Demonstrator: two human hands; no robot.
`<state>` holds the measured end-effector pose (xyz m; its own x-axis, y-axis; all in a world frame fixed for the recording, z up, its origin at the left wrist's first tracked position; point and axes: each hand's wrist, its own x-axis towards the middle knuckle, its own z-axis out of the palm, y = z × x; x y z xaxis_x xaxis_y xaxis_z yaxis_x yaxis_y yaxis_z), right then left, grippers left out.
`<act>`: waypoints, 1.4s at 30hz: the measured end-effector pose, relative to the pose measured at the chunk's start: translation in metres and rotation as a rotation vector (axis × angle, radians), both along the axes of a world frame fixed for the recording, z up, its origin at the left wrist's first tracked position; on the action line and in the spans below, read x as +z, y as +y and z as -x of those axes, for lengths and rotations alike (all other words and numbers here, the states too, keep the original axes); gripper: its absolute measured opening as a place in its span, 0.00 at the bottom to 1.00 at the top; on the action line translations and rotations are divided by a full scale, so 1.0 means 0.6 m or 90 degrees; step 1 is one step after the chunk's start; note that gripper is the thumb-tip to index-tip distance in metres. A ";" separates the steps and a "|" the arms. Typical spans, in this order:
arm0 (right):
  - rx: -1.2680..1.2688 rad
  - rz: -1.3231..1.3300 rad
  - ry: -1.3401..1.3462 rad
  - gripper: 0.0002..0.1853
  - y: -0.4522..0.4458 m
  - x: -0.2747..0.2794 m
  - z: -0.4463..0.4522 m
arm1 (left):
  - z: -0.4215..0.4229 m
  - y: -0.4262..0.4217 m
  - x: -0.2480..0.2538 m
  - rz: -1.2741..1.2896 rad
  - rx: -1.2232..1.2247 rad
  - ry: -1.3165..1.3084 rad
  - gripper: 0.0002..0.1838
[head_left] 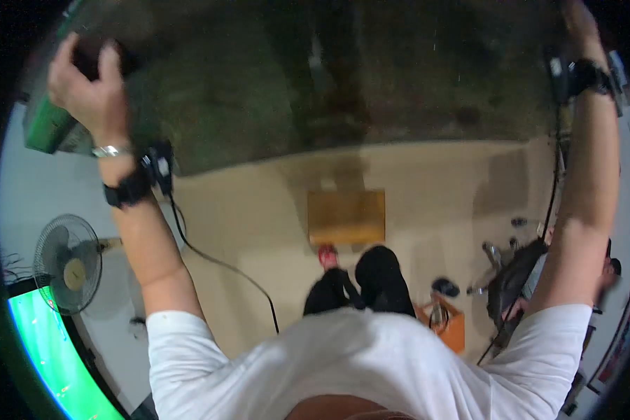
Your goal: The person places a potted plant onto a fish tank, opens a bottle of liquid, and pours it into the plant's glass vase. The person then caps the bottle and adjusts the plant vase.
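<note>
A large dark, shiny sheet or tabletop (399,91) spans the upper part of the view, its near edge slightly curved. At its left side, beside a green edge piece (49,129), my left hand (87,91) is raised with thumb and forefinger apart. A dark patch shows between them; I cannot make out whether it is an object. My right hand (581,24) reaches to the sheet's far right side, blurred, with its fingers mostly hidden. Both wrists carry black strapped devices with cables (129,187), and a bracelet (110,150) circles the left wrist.
Below the sheet, a wooden stool or box (346,215) stands on the beige floor near my feet. A fan (68,266) and a lit green screen (59,353) are at left. At right are an orange box (444,325), a dark chair (507,283) and a seated person.
</note>
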<state>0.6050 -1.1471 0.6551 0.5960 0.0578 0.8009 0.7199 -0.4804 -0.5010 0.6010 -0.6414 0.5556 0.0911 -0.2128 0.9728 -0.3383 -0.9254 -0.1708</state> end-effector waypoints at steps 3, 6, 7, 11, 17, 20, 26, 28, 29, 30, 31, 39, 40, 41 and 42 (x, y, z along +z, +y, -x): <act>-0.065 -0.003 0.025 0.18 -0.034 0.026 -0.021 | 0.020 -0.025 0.005 0.028 -0.005 0.017 0.28; -0.139 0.086 0.028 0.18 -0.091 0.016 -0.053 | 0.035 -0.034 0.012 0.056 0.012 0.041 0.29; -0.084 -0.026 0.041 0.17 -0.069 0.018 -0.035 | 0.039 -0.040 0.017 0.058 0.014 0.032 0.28; -0.052 -0.088 0.068 0.17 -0.068 0.018 -0.017 | 0.050 -0.047 0.014 0.080 0.031 0.035 0.25; -0.021 -0.110 0.058 0.16 -0.042 0.014 -0.045 | 0.037 -0.016 0.018 0.066 0.069 0.053 0.24; -0.009 -0.122 0.091 0.14 -0.038 0.015 -0.024 | 0.033 -0.030 0.011 0.045 0.101 0.040 0.24; -0.032 -0.171 0.224 0.38 -0.090 0.017 -0.038 | 0.048 -0.027 0.039 0.067 0.120 0.298 0.20; 0.009 -0.182 0.251 0.41 -0.068 0.014 -0.019 | 0.078 -0.021 0.050 0.077 0.133 0.383 0.21; 0.027 -0.172 0.192 0.37 -0.063 0.014 -0.023 | 0.089 -0.026 0.061 0.086 0.143 0.444 0.22; 0.037 -0.206 0.223 0.34 -0.058 0.021 -0.026 | 0.095 -0.028 0.069 0.102 0.145 0.491 0.23; -0.006 -0.140 0.231 0.31 -0.061 0.029 -0.029 | 0.100 -0.032 0.085 0.098 0.151 0.540 0.24; -0.117 -0.033 0.247 0.21 -0.050 0.037 -0.040 | 0.101 -0.070 0.240 0.148 0.109 0.833 0.31; -0.097 -0.088 0.263 0.23 -0.044 0.050 -0.041 | 0.102 -0.065 0.245 0.150 0.096 0.854 0.32; -0.121 -0.071 0.244 0.24 -0.040 0.056 -0.042 | 0.095 -0.065 0.266 0.152 0.126 0.905 0.31; -0.149 -0.055 0.227 0.25 -0.039 0.060 -0.045 | 0.078 -0.074 0.301 0.178 0.135 0.919 0.26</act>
<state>0.6319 -1.1705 0.6909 0.8254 -0.1702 0.5383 0.3707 -0.5557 -0.7441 0.5539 -0.6857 0.7362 0.9946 0.1016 0.0231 0.0856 -0.9235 0.3739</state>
